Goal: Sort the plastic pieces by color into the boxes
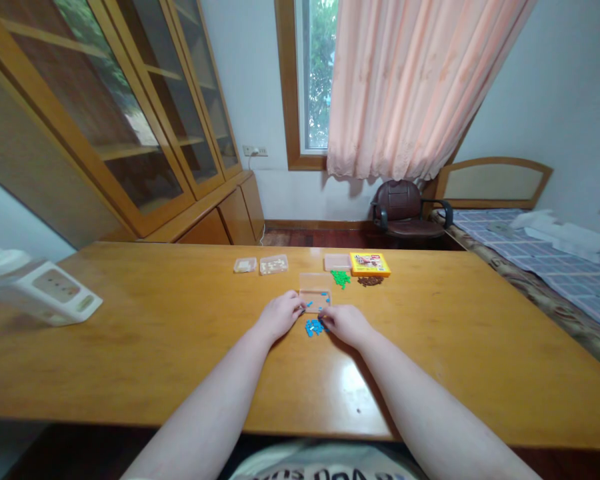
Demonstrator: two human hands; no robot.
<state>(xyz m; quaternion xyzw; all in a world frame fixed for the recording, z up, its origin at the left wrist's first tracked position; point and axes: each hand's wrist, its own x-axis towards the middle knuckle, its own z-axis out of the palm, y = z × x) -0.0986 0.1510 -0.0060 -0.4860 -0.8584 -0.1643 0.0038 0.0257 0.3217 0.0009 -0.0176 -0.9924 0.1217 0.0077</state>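
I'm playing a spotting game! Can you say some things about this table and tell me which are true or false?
1. A pile of blue pieces lies between the left hand and the right hand. True.
2. The yellow box sits left of both hands. False: it is beyond the right hand, just right of the green pieces.
3. The clear box by the hands holds some blue pieces. True.
4. The green pieces are in a bowl. False: they lie loose on the table.
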